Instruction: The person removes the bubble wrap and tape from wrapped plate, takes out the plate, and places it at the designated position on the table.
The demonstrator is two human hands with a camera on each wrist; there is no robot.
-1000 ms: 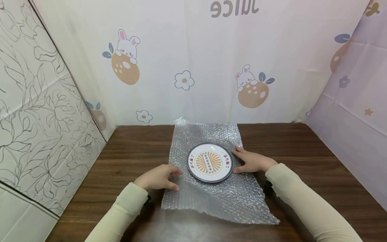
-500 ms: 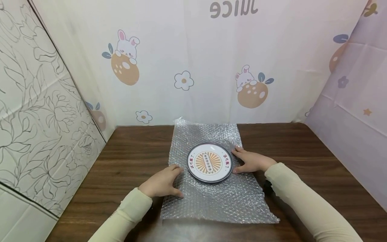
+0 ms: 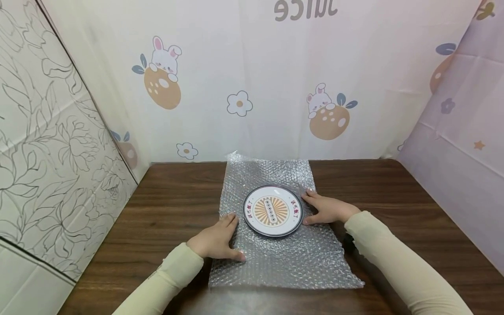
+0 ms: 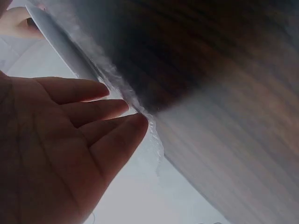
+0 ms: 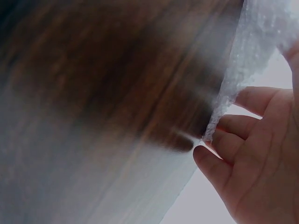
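A round white plate (image 3: 290, 224) with a dark rim, red characters and an orange ray pattern lies face up on a sheet of bubble wrap (image 3: 283, 267). My left hand (image 3: 215, 239) rests on the wrap's left edge, thumb and fingers spread, a little apart from the plate. In the left wrist view, the fingertips of the left hand (image 4: 70, 135) touch the wrap. My right hand (image 3: 327, 210) is beside the plate's right rim with its fingers extended. The right wrist view shows the right hand (image 5: 257, 140) at the wrap's edge, its fingertips on or near the tabletop.
The wrap lies on a dark brown wooden table (image 3: 165, 197), reaching back almost to a white curtain (image 3: 271, 131) with rabbit and fruit prints. A panel with flower line drawings (image 3: 59, 131) stands at the left, and a lilac curtain (image 3: 464, 140) at the right.
My left hand has moved slightly right and toward me, and its fingers have come down on the wrap. The wrap's folded near left corner now lies flat. Plate and right hand have stayed put.
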